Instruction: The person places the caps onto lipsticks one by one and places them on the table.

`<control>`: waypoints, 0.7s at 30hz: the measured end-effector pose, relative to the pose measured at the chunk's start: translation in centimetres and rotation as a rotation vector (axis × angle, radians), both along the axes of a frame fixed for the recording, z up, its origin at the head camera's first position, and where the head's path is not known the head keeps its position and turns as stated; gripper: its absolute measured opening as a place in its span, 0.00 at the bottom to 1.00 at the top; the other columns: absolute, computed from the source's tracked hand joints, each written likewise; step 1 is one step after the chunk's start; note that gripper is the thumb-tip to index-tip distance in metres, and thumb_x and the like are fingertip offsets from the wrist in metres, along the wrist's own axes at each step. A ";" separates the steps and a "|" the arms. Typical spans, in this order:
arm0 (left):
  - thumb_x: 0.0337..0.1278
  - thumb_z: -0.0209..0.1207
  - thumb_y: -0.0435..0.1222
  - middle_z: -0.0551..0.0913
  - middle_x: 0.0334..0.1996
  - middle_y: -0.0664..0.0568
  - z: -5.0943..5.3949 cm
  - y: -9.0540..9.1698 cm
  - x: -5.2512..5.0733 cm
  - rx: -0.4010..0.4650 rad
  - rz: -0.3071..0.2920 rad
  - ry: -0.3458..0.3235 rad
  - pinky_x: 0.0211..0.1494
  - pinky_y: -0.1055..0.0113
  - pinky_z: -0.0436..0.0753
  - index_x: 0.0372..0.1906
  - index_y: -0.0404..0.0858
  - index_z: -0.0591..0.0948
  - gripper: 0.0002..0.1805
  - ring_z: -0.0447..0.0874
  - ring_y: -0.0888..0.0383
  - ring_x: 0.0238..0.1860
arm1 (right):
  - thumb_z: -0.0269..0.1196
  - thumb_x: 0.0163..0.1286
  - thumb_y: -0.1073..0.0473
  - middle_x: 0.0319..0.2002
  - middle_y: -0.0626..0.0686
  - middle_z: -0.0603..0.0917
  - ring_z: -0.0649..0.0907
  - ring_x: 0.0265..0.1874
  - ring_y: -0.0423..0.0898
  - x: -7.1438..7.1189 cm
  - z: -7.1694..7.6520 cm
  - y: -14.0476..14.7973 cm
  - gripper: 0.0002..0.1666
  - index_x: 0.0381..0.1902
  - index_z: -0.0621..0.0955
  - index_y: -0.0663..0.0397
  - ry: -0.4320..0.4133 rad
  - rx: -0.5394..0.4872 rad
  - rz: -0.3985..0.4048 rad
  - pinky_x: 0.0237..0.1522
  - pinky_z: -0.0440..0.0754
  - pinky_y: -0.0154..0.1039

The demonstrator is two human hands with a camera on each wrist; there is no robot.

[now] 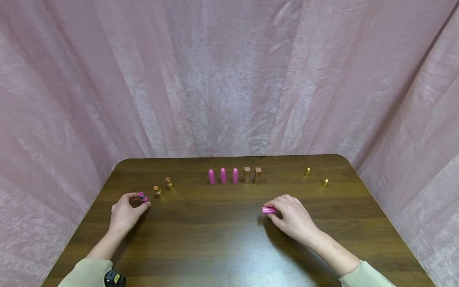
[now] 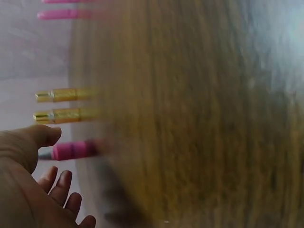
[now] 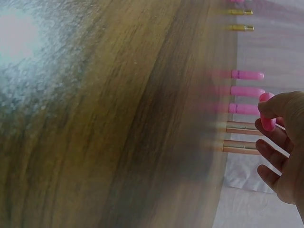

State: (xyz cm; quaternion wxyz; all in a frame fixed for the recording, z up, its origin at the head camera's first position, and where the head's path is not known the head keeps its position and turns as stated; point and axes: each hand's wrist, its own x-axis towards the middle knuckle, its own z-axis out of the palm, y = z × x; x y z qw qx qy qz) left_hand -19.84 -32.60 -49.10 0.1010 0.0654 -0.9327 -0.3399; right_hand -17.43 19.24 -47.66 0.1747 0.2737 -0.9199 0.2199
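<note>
On the left of the table stands a pink lipstick tube [image 1: 143,197], upright with its cap off. My left hand [image 1: 123,213] is around it, thumb on one side and fingers on the other. In the left wrist view, gaps show between the thumb and fingers and the pink lipstick tube [image 2: 75,150]. My right hand [image 1: 294,217] pinches a pink lipstick cap [image 1: 269,210] between thumb and fingers, held sideways above the table. In the right wrist view the pink cap [image 3: 267,114] sits between thumb and index finger, the other fingers loosely bent.
Two uncapped gold lipsticks [image 1: 157,192] stand beside the left hand. Along the back middle are three capped pink lipsticks [image 1: 223,175] and two rose-gold lipsticks [image 1: 257,175]. Two gold caps [image 1: 324,183] are at the back right of the wooden table [image 1: 201,239]. Pink curtains [image 1: 222,87] hang behind.
</note>
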 end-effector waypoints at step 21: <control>0.62 0.68 0.46 0.84 0.52 0.34 0.4 0.0 0.5 -0.033 0.051 0.077 0.51 0.42 0.72 0.50 0.34 0.80 0.21 0.74 0.33 0.57 | 0.78 0.56 0.61 0.42 0.42 0.86 0.82 0.48 0.46 0.0 -0.5 0.7 0.17 0.44 0.89 0.45 -0.015 0.000 -0.010 0.54 0.78 0.50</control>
